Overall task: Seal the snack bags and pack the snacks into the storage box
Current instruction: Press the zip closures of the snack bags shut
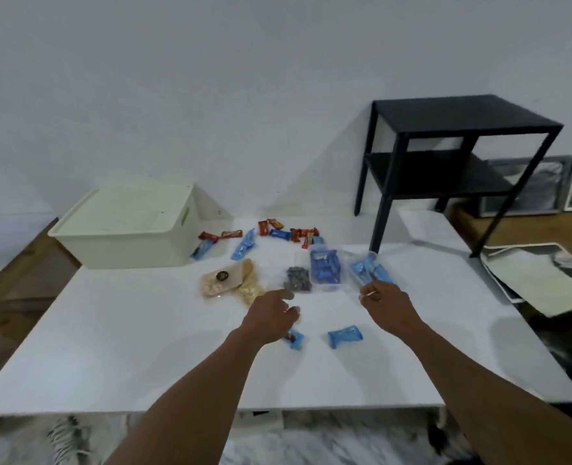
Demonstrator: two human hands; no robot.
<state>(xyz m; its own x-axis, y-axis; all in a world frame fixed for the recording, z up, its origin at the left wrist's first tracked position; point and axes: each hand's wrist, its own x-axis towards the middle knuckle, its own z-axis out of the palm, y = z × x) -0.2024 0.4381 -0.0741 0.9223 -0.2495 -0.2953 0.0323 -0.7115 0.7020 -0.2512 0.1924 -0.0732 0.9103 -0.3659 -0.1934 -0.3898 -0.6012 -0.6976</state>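
Cannot read the print on the wrappers [279, 233]: too small and blurred. Cannot see inside the storage box [127, 251], shut under its lid [127, 209]. Cannot tell whether the fingers [367, 294] of the right hand [387, 302] pinch the clear bag [366, 271]. Can make out only part of the blue packet [296, 342] under the left hand [271, 313].

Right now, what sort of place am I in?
Probably a room in a home, perhaps a living room: a white table strewn with wrapped snacks, a black side table by the wall, and a shaggy rug underneath.
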